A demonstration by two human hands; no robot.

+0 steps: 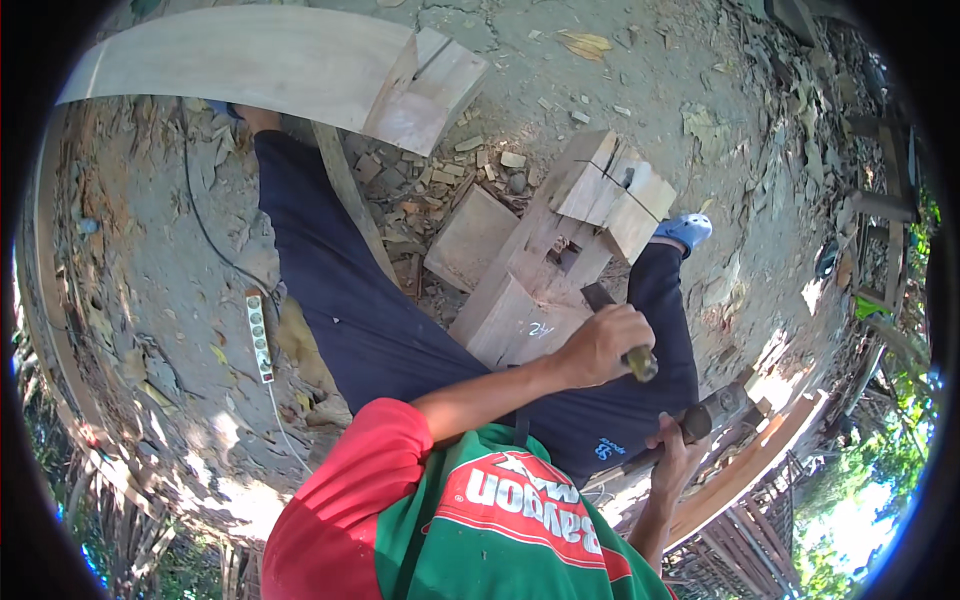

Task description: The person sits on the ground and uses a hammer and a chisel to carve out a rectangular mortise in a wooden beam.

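My left hand (605, 345) is closed round a chisel (641, 363), its dark flat blade lying over the pale wooden beam (490, 340) between my legs, below a square mortise (563, 254). The beam's far end is a shaped block (615, 190) with slots cut into it. My right hand (672, 447) grips a dark mallet (705, 418) down beside my right thigh, apart from the chisel. A square wood offcut (470, 240) lies against the beam's left side.
A wide pale board (230, 60) spans the upper left above my foot. A narrow batten (355, 200) and scattered wood chips (445, 175) lie between my legs. A power strip (258, 335) with cords is on the dirt at left. Long planks (750, 460) lie at lower right.
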